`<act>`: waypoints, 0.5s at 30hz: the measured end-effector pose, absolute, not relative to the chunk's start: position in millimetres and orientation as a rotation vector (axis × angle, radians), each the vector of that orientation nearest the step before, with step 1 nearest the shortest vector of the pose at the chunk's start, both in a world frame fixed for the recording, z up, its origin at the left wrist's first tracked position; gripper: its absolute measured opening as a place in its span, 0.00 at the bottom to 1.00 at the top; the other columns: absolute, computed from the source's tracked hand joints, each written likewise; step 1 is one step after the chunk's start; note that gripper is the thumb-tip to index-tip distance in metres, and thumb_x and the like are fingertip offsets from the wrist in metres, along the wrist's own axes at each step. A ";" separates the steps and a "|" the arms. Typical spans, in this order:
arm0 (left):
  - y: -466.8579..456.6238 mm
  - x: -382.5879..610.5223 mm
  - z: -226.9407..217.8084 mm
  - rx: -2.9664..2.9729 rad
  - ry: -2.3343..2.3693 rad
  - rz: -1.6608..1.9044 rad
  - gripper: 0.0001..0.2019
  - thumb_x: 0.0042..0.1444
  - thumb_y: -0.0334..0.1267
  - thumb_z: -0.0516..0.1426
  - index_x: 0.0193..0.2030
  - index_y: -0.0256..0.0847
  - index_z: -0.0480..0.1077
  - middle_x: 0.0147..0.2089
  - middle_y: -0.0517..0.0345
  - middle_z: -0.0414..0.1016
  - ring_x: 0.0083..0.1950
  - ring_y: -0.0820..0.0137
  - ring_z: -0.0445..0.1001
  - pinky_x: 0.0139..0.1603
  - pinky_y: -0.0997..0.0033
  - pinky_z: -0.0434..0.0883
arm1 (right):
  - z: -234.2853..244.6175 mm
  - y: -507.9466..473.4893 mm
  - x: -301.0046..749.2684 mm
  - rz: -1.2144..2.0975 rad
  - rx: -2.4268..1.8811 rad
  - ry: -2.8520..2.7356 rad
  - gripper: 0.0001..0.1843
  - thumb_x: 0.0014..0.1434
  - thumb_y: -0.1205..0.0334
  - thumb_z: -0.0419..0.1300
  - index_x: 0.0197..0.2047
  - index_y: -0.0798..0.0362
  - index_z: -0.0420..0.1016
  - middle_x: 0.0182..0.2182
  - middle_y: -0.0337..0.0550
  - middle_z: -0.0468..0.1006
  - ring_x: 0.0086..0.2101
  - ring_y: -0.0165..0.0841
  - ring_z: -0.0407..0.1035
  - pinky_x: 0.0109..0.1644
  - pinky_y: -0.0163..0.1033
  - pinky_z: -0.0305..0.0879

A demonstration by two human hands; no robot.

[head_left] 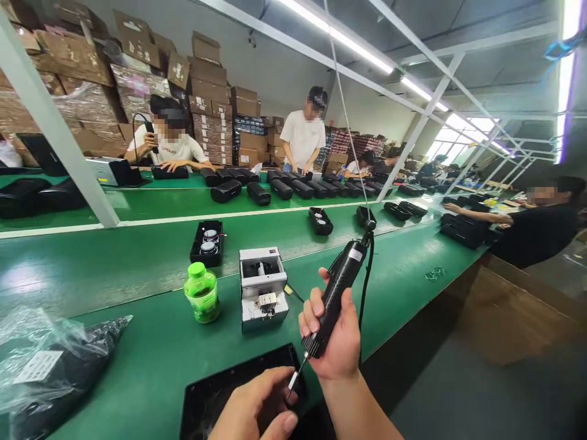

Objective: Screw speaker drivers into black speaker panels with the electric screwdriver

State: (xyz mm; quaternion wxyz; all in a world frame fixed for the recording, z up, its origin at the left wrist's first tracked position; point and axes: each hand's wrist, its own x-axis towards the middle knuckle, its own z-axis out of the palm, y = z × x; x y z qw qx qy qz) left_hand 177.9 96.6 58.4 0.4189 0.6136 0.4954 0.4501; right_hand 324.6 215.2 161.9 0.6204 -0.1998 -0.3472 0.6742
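My right hand [334, 336] is wrapped around a black electric screwdriver [342, 293], which hangs from a cord and points down to the left. Its thin bit [300, 370] reaches between the fingers of my left hand [257, 400]. The left thumb and forefinger are apart, curved about the bit's tip; whether a screw is there is hidden. Under my left hand lies a black plastic casing [206, 391], partly covered by both hands. Beyond it stand a white and grey screw-feeder box [263, 290] and a green-capped bottle [202, 293].
A clear bag of black parts [59, 373] lies at left. A casing with two round speakers [208, 242] sits farther back. Small screws [435, 274] lie scattered at right. Black casings line the far bench [160, 205]. Several people work around; a cardboard box [518, 311] stands right.
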 end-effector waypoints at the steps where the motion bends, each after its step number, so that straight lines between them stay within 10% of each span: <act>1: 99.3 179.2 64.7 1.574 1.195 1.096 0.27 0.71 0.65 0.59 0.53 0.43 0.84 0.41 0.50 0.89 0.39 0.65 0.86 0.44 0.72 0.82 | 157.1 208.4 319.6 1.561 -0.445 -0.786 0.25 0.73 0.35 0.62 0.62 0.42 0.76 0.27 0.28 0.67 0.20 0.24 0.59 0.24 0.30 0.64; 5: 96.0 182.5 69.3 1.541 1.234 1.148 0.29 0.78 0.61 0.52 0.37 0.41 0.81 0.29 0.52 0.84 0.29 0.71 0.81 0.33 0.78 0.75 | 143.2 190.5 309.0 1.560 -0.409 -0.762 0.24 0.73 0.36 0.64 0.63 0.40 0.76 0.27 0.29 0.71 0.20 0.25 0.62 0.24 0.30 0.66; 15: 88.6 171.5 52.8 1.605 1.374 1.263 0.33 0.79 0.63 0.47 0.35 0.43 0.81 0.25 0.53 0.83 0.24 0.72 0.79 0.32 0.78 0.75 | 140.8 178.3 287.0 1.521 -0.384 -0.726 0.28 0.72 0.35 0.65 0.67 0.41 0.75 0.25 0.29 0.72 0.19 0.25 0.63 0.23 0.30 0.66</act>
